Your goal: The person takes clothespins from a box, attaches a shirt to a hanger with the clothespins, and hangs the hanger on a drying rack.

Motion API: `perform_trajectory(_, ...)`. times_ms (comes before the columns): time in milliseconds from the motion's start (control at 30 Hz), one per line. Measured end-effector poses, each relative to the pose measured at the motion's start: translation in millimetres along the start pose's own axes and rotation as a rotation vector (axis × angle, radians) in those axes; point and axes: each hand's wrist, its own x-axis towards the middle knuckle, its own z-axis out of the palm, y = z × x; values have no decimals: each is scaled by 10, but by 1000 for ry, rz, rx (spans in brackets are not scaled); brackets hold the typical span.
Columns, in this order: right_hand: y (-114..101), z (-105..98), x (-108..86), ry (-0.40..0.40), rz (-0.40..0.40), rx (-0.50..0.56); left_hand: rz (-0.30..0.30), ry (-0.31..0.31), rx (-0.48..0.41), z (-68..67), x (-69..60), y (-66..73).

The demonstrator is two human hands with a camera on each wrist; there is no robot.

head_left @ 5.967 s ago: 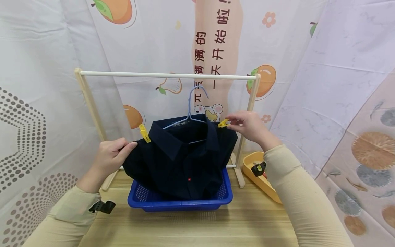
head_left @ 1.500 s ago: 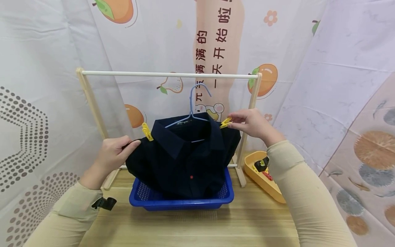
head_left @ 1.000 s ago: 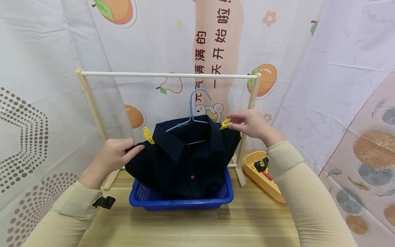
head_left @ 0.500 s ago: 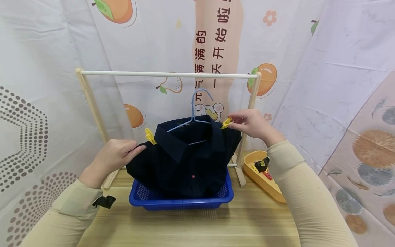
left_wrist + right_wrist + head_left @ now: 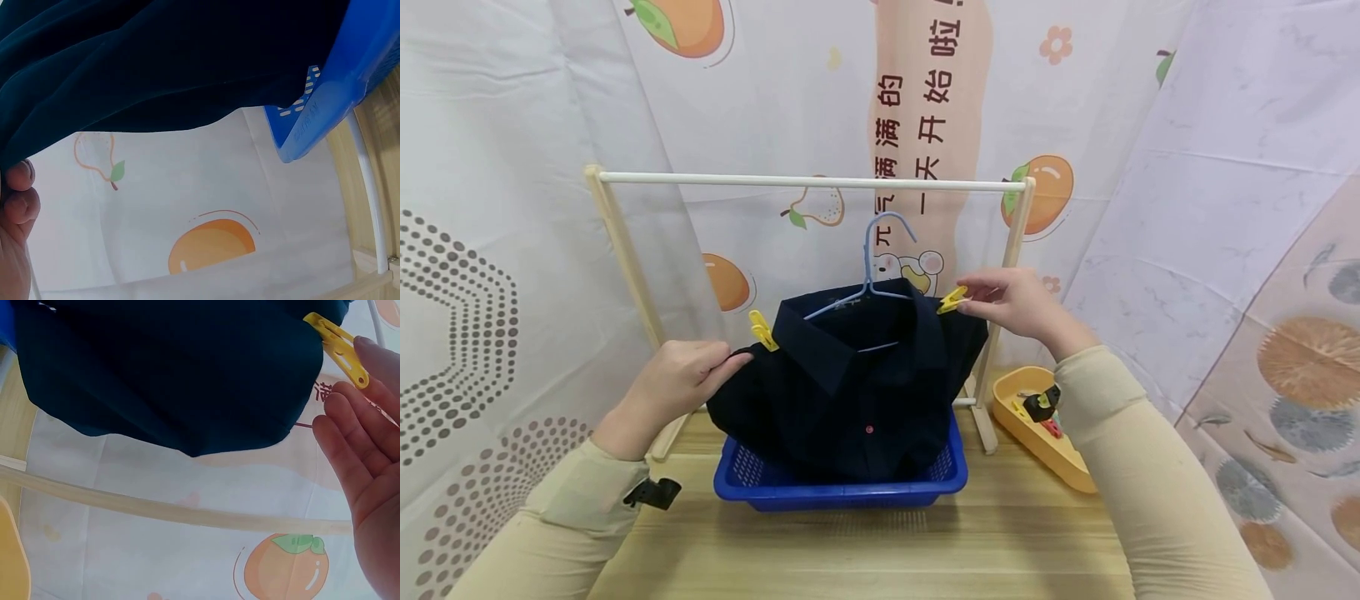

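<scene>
A dark navy collared shirt [image 5: 850, 392] hangs on a light-blue wire hanger [image 5: 868, 258], its lower part bunched in a blue basket [image 5: 842, 497]. My left hand [image 5: 673, 379] pinches the shirt's left shoulder between thumb and fingers. Beside the collar on that side, a yellow clothespin [image 5: 763, 331] stands on the shoulder. At the right shoulder, my right hand [image 5: 1018, 307] holds a second yellow clothespin [image 5: 340, 350] by its handle end, thumb on one side and fingers on the other. Its jaws are on the fabric.
Behind the shirt stands a wooden rack with a white top rail [image 5: 805, 181]. A yellow tray [image 5: 1037, 442] with several clothespins sits at the right, partly covered by the right sleeve. Patterned cloths hang around the wooden table [image 5: 880, 550].
Since six seconds ago, the shirt and both hands have shifted slightly right. Over the last second the hands have kept their grips, with only slight movement of hanger and right clothespin.
</scene>
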Motion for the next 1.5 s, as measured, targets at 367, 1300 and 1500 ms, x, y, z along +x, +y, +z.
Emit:
perform_trajectory(367,21,-134,-102,81,20,12,-35,21,45,-17,-45,-22)
perform_trajectory(1300,47,-324,-475,-11,354,258,-58,47,100,-30,-98,-44)
perform_trajectory(1500,95,-270,-515,-30,397,285,-71,57,106,-36,-115,-59)
